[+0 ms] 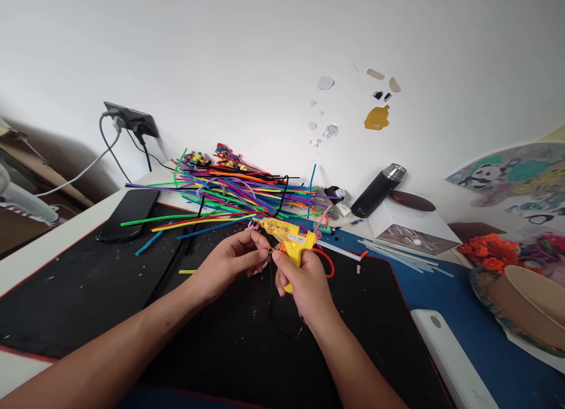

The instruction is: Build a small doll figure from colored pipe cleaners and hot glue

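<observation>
My left hand [241, 256] is closed, pinching a small dark ring with a yellowish edge [271, 250] between thumb and finger. My right hand [304, 279] is closed around the handle of a yellow hot glue gun [282, 228], its nozzle pointing left. The right thumb tip reaches the ring beside the left thumb. Below the hands, a thin black strand [282, 332] curves over the dark mat; where its upper end joins is hard to make out. An orange-red loop [330, 265] shows behind the right hand.
A pile of coloured pipe cleaners [247, 191] lies along the wall. A phone [130, 215] rests on the black mat [110, 291] at left. At right are a black flask [377, 191], clear glue sticks [406, 257], a white bar-shaped object [450, 356] and a round basket [498, 309].
</observation>
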Demonstrator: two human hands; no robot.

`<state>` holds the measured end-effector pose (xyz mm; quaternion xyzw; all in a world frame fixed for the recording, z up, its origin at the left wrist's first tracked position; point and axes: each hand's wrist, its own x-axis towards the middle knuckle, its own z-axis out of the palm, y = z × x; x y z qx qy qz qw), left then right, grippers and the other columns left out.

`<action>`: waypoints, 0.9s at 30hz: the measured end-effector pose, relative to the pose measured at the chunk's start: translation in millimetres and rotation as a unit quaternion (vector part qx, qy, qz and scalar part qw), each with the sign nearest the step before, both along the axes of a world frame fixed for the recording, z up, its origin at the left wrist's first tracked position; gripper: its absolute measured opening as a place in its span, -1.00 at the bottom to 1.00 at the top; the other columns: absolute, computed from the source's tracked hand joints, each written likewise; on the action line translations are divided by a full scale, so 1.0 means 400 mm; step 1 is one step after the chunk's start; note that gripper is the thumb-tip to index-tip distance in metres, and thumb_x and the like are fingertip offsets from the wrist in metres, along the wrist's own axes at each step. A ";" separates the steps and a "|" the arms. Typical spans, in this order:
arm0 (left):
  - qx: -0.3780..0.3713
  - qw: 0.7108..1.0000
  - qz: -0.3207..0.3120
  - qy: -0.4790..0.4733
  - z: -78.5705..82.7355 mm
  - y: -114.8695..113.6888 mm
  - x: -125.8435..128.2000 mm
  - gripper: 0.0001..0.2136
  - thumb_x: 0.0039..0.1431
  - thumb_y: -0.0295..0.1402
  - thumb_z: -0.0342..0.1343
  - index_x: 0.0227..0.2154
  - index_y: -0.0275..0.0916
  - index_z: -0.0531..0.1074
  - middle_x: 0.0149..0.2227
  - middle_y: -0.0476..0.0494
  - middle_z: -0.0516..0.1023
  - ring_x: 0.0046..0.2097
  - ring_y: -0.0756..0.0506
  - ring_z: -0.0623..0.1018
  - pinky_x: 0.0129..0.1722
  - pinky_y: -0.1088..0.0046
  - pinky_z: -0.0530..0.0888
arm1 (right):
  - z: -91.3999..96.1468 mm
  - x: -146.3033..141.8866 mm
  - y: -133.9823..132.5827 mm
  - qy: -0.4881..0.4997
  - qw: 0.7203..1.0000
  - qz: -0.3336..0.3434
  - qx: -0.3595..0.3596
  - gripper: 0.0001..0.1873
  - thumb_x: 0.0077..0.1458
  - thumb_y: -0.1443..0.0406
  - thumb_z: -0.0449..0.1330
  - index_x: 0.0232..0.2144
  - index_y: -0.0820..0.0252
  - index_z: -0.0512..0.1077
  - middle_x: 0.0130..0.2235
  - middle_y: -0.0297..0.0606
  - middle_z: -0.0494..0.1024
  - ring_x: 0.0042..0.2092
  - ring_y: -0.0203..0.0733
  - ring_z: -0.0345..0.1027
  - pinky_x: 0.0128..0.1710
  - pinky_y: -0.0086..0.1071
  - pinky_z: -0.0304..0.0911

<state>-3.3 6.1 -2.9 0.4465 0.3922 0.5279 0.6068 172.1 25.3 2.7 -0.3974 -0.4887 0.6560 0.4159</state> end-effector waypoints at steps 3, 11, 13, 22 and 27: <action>0.001 1.000 -0.003 0.009 0.001 0.001 0.000 -0.72 0.16 -0.17 0.43 -0.25 -0.24 0.53 -0.39 -0.01 0.49 -0.41 -0.01 0.45 -0.46 0.49 0.34 | 0.007 -0.001 -0.001 -0.003 1.000 -0.007 -0.001 -0.62 0.09 0.04 0.40 -0.33 0.22 0.47 -0.67 -0.53 0.29 -0.68 -0.37 0.16 -0.65 -0.47 0.08; 0.004 1.000 -0.002 0.001 -0.001 -0.002 -0.001 -0.74 0.22 -0.16 0.39 -0.23 -0.24 0.54 -0.43 -0.01 0.50 -0.43 0.00 0.42 -0.43 0.49 0.36 | 0.009 -0.003 -0.002 -0.006 1.000 -0.011 -0.005 -0.62 0.07 0.03 0.42 -0.36 0.20 0.47 -0.68 -0.54 0.28 -0.68 -0.36 0.16 -0.66 -0.46 0.09; 0.007 1.000 0.002 -0.006 0.000 -0.002 0.000 -0.75 0.22 -0.18 0.40 -0.23 -0.24 0.54 -0.43 -0.01 0.50 -0.42 0.00 0.43 -0.44 0.49 0.36 | 0.009 -0.002 -0.002 -0.002 1.000 -0.012 -0.003 -0.62 0.08 0.03 0.41 -0.34 0.21 0.47 -0.67 -0.54 0.28 -0.68 -0.36 0.16 -0.65 -0.47 0.10; 0.031 0.998 0.053 -0.018 0.012 -0.009 0.008 -0.74 0.14 -0.23 0.46 -0.24 -0.24 0.57 -0.37 -0.01 0.51 -0.44 0.02 0.45 -0.47 0.51 0.42 | 0.008 -0.001 -0.002 0.010 1.000 0.005 -0.005 -0.66 0.11 0.06 0.40 -0.32 0.19 0.46 -0.67 -0.55 0.28 -0.67 -0.36 0.16 -0.65 -0.47 0.10; 0.041 0.997 0.062 0.011 0.016 -0.016 0.008 -0.75 0.16 -0.21 0.45 -0.21 -0.24 0.61 -0.37 -0.03 0.53 -0.41 0.01 0.46 -0.44 0.51 0.42 | 0.009 -0.002 -0.001 0.015 1.000 0.002 -0.007 -0.66 0.12 0.05 0.39 -0.34 0.18 0.45 -0.67 -0.56 0.27 -0.68 -0.37 0.16 -0.66 -0.47 0.08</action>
